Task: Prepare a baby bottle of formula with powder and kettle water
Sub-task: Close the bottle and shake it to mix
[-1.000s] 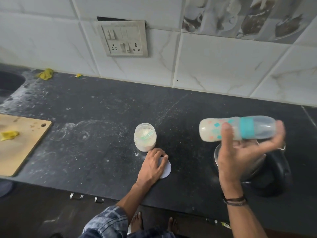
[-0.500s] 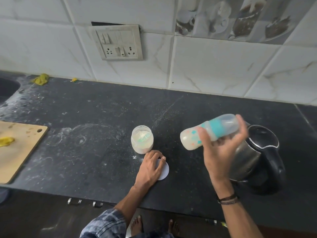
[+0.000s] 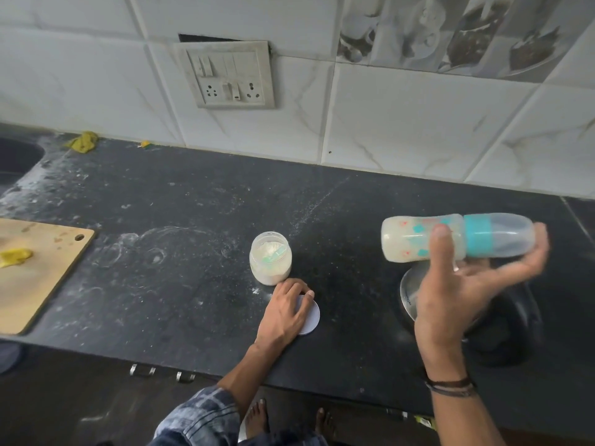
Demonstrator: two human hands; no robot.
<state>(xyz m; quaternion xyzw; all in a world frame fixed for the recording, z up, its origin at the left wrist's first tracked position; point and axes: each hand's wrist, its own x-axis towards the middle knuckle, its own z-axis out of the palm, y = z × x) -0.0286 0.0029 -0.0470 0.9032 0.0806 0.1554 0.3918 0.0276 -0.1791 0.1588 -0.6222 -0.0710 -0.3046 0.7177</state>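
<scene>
My right hand (image 3: 457, 291) grips a baby bottle (image 3: 415, 239) lying sideways in the air, its teal collar and clear cap pointing right and milky liquid inside. The hand is motion-blurred. Beneath it stands the steel kettle (image 3: 408, 296) with a black handle, mostly hidden by my hand. An open jar of white powder (image 3: 271, 257) with a teal scoop in it stands mid-counter. My left hand (image 3: 285, 312) rests on the jar's white lid (image 3: 311, 315), which lies flat on the black counter (image 3: 167, 268) just in front of the jar.
A wooden cutting board (image 3: 38, 278) with a yellow scrap lies at the left edge. A sink (image 3: 14, 156) sits at the far left and a yellow rag (image 3: 83, 141) by the wall. A switch panel (image 3: 229, 77) is on the tiled wall. White powder dusts the counter.
My right hand swings the bottle back and forth: it tilted and moved left half a second ago, and is now level again and further right over the kettle. My left hand stays on the lid.
</scene>
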